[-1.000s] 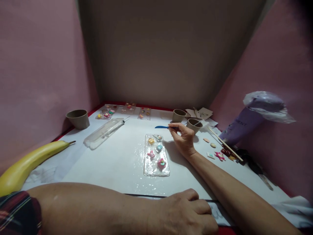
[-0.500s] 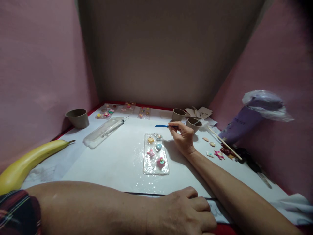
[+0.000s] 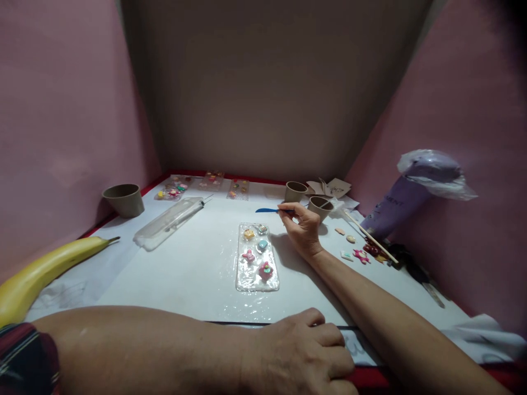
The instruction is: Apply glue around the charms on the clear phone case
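My right hand (image 3: 302, 227) is closed, pinching a small blue plastic knife (image 3: 267, 210) with the blade pointing left. The knife hovers above the white work surface, beyond a clear phone case (image 3: 258, 281) coated in glossy, clear material. On the case sit several charms, among them a pink starfish-like one (image 3: 248, 255), a blue one (image 3: 262, 244), a yellow one (image 3: 249, 234) and a round pink one (image 3: 265, 270). My left hand (image 3: 307, 351) lies across the near table edge, apart from the case. Its fingers are curled in, their tips hidden, and nothing shows in them.
Brown cups stand at left (image 3: 124, 201) and behind my right hand (image 3: 320, 207). A clear tray (image 3: 167, 225), a banana (image 3: 57, 260) and decorated cases (image 3: 237, 189) lie leftward and behind. Rightward are loose charms (image 3: 362, 256), a wooden stick (image 3: 373, 238) and a purple bag (image 3: 405, 192).
The whole view has shifted slightly, so everything appears a little further left. My right hand still holds the blue knife in nearly the same place, and my left hand stays at the edge.
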`<state>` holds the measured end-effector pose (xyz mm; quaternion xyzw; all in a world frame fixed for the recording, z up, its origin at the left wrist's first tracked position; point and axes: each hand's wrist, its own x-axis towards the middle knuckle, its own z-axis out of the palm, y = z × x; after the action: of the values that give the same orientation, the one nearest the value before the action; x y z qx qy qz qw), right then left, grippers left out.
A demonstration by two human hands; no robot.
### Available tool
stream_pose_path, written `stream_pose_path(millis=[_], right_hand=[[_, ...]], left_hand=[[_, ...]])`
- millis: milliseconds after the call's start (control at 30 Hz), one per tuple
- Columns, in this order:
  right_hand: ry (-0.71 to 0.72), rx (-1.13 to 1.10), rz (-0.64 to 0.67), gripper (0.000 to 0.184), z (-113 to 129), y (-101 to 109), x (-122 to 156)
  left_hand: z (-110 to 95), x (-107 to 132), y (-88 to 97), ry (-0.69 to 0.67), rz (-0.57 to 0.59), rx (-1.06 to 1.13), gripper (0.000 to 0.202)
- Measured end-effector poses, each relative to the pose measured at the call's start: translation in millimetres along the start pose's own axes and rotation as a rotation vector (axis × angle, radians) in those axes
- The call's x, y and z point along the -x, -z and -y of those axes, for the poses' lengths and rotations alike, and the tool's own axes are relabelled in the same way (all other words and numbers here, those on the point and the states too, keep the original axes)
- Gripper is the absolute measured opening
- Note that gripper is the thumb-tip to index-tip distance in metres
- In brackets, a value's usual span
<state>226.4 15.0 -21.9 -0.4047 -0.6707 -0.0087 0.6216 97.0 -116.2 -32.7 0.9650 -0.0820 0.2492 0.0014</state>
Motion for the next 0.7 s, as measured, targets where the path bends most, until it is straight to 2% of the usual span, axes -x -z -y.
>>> stream_pose_path(millis=[133, 533, 700], right_hand=[[-0.018, -0.004, 0.010, 0.012, 0.0, 0.5, 0.0], [-0.052, -0.037, 0.015, 0.013, 1.5, 0.2, -0.4], [-0.062, -0.048, 0.015, 0.013, 1.7, 1.5, -0.2]], left_hand=[[-1.5, -3.0, 7.5, 0.014, 0.057, 0.011, 0.011], [-5.1, -0.4, 7.4, 0.013, 0.046, -0.023, 0.009], [-4.0, -0.4, 10.4, 0.006, 0.079, -0.022, 0.006]])
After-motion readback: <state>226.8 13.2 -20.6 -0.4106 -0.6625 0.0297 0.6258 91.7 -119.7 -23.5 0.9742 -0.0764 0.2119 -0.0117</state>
